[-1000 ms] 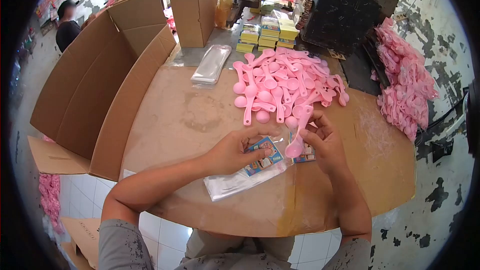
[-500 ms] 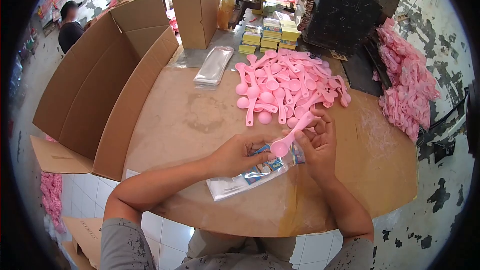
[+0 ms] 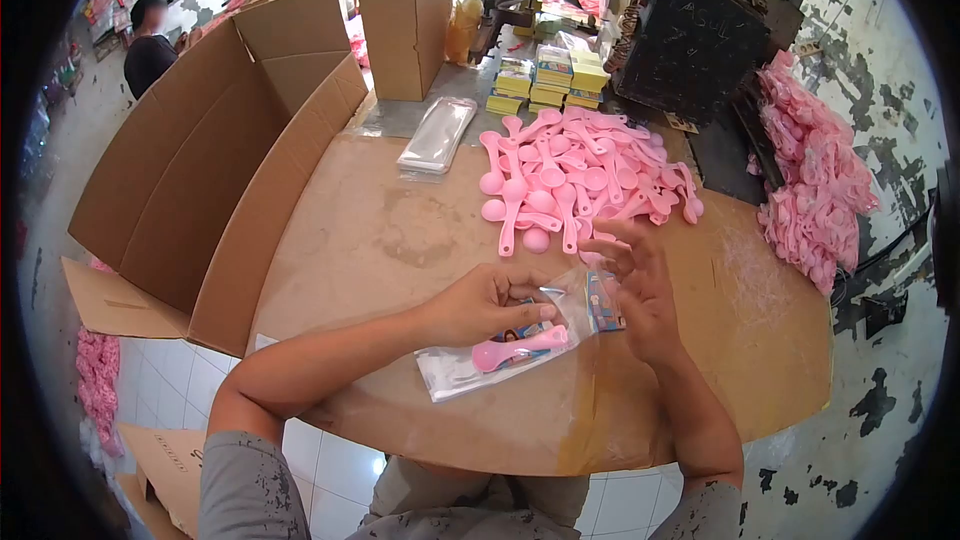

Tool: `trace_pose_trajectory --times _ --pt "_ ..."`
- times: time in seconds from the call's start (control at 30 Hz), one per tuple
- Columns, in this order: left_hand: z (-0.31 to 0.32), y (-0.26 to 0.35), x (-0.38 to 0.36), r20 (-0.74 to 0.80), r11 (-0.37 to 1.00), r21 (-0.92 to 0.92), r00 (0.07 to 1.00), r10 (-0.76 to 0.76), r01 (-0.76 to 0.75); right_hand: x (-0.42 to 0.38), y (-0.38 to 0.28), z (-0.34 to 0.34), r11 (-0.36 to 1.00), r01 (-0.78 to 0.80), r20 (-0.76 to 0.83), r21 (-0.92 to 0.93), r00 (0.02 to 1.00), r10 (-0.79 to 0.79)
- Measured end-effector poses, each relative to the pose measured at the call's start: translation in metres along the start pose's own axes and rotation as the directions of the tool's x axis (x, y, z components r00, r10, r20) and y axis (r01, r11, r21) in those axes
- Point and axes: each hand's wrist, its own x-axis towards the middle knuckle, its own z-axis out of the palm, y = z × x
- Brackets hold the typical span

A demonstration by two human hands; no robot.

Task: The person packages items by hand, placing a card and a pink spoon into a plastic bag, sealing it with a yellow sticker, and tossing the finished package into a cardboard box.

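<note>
My left hand [image 3: 485, 305] pinches the edge of a clear plastic bag [image 3: 566, 290] near the front of the table. A pink spoon [image 3: 520, 348] lies slantwise at the bag, its bowl toward the lower left, over a stack of clear bags [image 3: 445, 376]. A printed blue card [image 3: 510, 333] shows partly beneath the spoon and my fingers. My right hand [image 3: 645, 305] is beside the bag's right end with its fingers apart and nothing in them. Close to its thumb is another printed card [image 3: 604, 302], partly covered by film.
A heap of pink spoons [image 3: 585, 170] lies beyond my hands. Behind it stand stacks of printed cards [image 3: 553, 70]; clear bags [image 3: 438, 135] lie left of them. A large open carton [image 3: 275, 195] stands left, a black machine [image 3: 690, 25] back right. Two people [image 3: 150, 55] are farther off.
The pink spoon has left my right hand and now lies at the bag, lower left of where it was held. My right fingers have spread; my left hand stays on the bag.
</note>
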Motion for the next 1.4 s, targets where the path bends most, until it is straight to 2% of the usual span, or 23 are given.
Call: trace_pose_trajectory --times 0.07,0.13,0.2,0.23,0.27,0.3,0.33,0.4,0.43,0.5,0.63,0.73,0.83,0.93,1.03,1.13,1.23,1.33,1.4 --pt "0.0 -0.002 0.001 0.059 0.998 -0.009 0.997 0.056 -0.056 0.001 -0.011 -0.001 0.946 0.125 0.122 -0.301 0.988 -0.091" --pt "0.005 0.005 -0.002 0.055 0.993 -0.056 0.993 0.106 -0.103 0.001 -0.026 -0.011 0.782 0.292 0.355 -0.55 0.93 -0.096" --pt "0.013 0.014 -0.008 -0.017 0.979 -0.144 0.989 0.145 -0.146 0.006 -0.045 -0.008 0.737 0.389 0.376 -0.552 0.906 -0.196" --pt "0.013 0.015 -0.01 -0.09 0.951 0.106 0.949 0.301 -0.291 0.008 -0.057 -0.004 0.713 0.434 0.388 -0.551 0.89 -0.241" --pt "0.012 0.016 -0.013 -0.12 0.847 0.357 0.88 0.46 -0.394 0.01 -0.074 0.003 0.57 0.491 0.438 -0.659 0.867 -0.239" --pt "0.012 0.018 -0.015 -0.104 0.676 0.588 0.787 0.608 -0.444 0.011 -0.093 0.012 0.406 0.537 0.487 -0.74 0.843 -0.228" --pt "0.013 0.022 -0.018 -0.036 0.629 0.596 0.766 0.642 -0.499 0.013 -0.105 0.019 0.226 0.569 0.531 -0.791 0.821 -0.209" --pt "0.021 0.033 -0.022 0.102 0.531 0.593 0.71 0.696 -0.605 0.015 -0.115 0.029 0.188 0.502 0.484 -0.844 0.865 -0.134" --pt "0.027 0.033 -0.024 0.078 0.571 0.582 0.739 0.669 -0.578 0.015 -0.117 0.032 0.166 0.468 0.458 -0.868 0.884 -0.098" --pt "0.042 0.027 -0.027 0.032 0.647 0.558 0.792 0.609 -0.52 0.015 -0.114 0.036 0.246 0.429 0.415 -0.869 0.903 -0.11" --pt "0.037 0.021 -0.022 -0.039 0.658 0.565 0.781 0.624 -0.497 0.012 -0.106 0.037 0.397 0.313 0.331 -0.863 0.943 -0.024" --pt "0.034 0.025 -0.021 -0.069 0.708 0.486 0.785 0.616 -0.513 0.013 -0.101 0.037 0.493 0.252 0.272 -0.833 0.962 -0.033" --pt "0.032 0.027 -0.019 -0.105 0.771 0.388 0.807 0.581 -0.505 0.018 -0.09 0.037 0.488 0.265 0.17 -0.832 0.958 -0.23" --pt "0.03 0.037 -0.024 -0.101 0.79 0.438 0.85 0.517 -0.429 0.022 -0.081 0.037 0.102 0.447 0.35 -0.888 0.804 -0.48" --pt "0.035 0.04 -0.029 -0.128 0.746 0.576 0.865 0.486 -0.334 0.02 -0.075 0.047 -0.073 0.53 0.522 -0.845 0.789 -0.324" --pt "0.034 0.04 -0.028 -0.126 0.69 0.669 0.872 0.473 -0.278 0.017 -0.062 0.045 -0.188 0.544 0.575 -0.818 0.773 -0.267" --pt "0.035 0.037 -0.028 -0.091 0.615 0.746 0.876 0.474 -0.255 0.015 -0.056 0.047 -0.25 0.567 0.617 -0.785 0.753 -0.228" --pt "0.032 0.029 -0.023 -0.062 0.54 0.785 0.83 0.555 -0.302 0.018 -0.062 0.044 -0.107 0.519 0.53 -0.848 0.83 -0.173" --pt "0.031 0.027 -0.025 0.0 0.547 0.779 0.873 0.487 -0.305 0.027 -0.061 0.025 -0.101 0.387 0.399 -0.917 0.888 -0.229"
